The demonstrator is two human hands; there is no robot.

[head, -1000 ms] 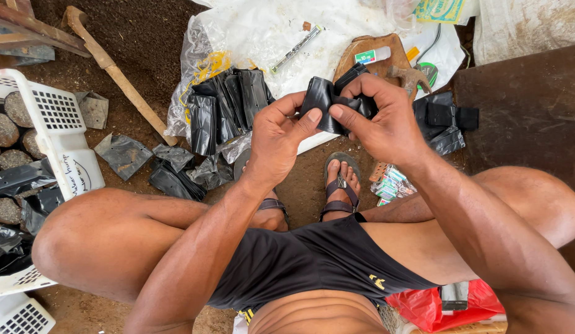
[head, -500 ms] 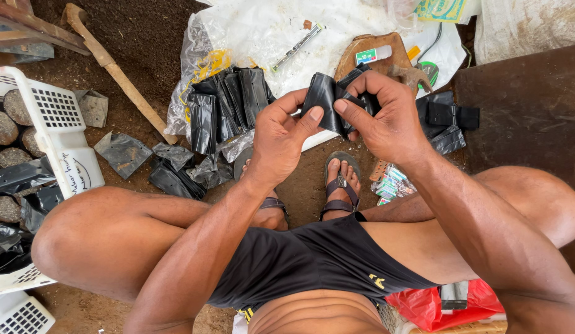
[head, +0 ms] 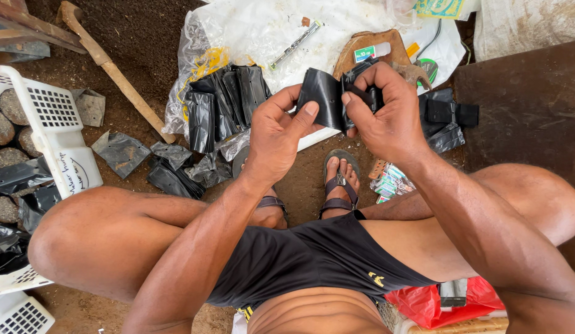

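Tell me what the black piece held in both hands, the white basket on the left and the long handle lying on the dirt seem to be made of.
Black piece, pinched between left hand and right hand: probably thin plastic film, glossy and creased. White basket: moulded plastic, judging by its regular lattice holes. Long handle: apparently bare wood, pale and rough.

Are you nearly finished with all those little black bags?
Not nearly. Some look done: soil-filled bags sit in the white basket. In hand: the left hand and right hand are pulling open one black plastic bag. Left: a stack of flat empty bags on the clear sheet, and a few loose ones on the dirt.
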